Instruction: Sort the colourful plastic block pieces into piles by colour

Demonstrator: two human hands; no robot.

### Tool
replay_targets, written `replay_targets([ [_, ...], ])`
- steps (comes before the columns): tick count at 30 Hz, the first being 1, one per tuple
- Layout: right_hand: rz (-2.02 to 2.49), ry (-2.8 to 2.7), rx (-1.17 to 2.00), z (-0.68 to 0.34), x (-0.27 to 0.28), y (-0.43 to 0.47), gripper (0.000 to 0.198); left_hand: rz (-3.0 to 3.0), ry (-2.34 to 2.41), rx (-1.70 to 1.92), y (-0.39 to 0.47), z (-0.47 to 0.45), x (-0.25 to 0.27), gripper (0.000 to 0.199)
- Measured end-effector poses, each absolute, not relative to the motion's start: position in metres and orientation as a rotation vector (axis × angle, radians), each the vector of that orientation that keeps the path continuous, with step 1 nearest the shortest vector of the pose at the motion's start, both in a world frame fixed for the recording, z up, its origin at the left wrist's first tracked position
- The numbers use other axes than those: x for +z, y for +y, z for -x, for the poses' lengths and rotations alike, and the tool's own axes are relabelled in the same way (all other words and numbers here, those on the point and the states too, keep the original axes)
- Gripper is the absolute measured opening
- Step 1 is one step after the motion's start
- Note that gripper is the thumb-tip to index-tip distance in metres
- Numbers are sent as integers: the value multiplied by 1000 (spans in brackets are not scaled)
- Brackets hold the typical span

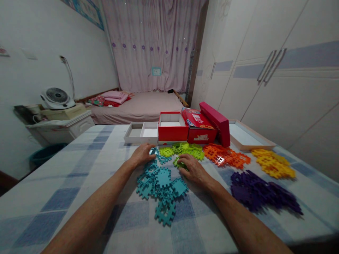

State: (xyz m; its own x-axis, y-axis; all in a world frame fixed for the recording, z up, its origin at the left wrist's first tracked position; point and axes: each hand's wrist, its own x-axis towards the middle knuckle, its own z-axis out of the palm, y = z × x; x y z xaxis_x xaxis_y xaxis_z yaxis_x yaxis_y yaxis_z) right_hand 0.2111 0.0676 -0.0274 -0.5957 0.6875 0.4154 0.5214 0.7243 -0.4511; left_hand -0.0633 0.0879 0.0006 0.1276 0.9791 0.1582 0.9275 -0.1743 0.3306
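Observation:
My left hand [143, 154] is at the far end of the teal pile, its thumb and fingers closed on the edge of a teal interlocking tile [153, 151]. More teal interlocking tiles [163, 177] lie loosely overlapped between my forearms, flat squares and open frames with toothed edges. My right hand [194, 170] curls its fingers over a lime-green interlocking tile [178, 162], which they partly hide. Just beyond both hands is a heap of lime-green tiles [194, 150].
Orange tiles [227, 157], yellow tiles [274, 163] and purple tiles [254, 192] lie in separate heaps to the right. Along the back stand a white divided tray [132, 140], an open red box [172, 134], a printed red box [202, 136], a pink-red lid [215, 121] and a shallow tray [261, 145].

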Motion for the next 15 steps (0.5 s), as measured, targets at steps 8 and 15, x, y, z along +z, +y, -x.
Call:
replay_targets([
  [8,913,-2357,362,-210,-29,69,20,-2193,1904,531,79,71,-1,41],
  [15,911,-2360,362,-211,-30,69,23,-2251,1885,486,80,46,2,54],
])
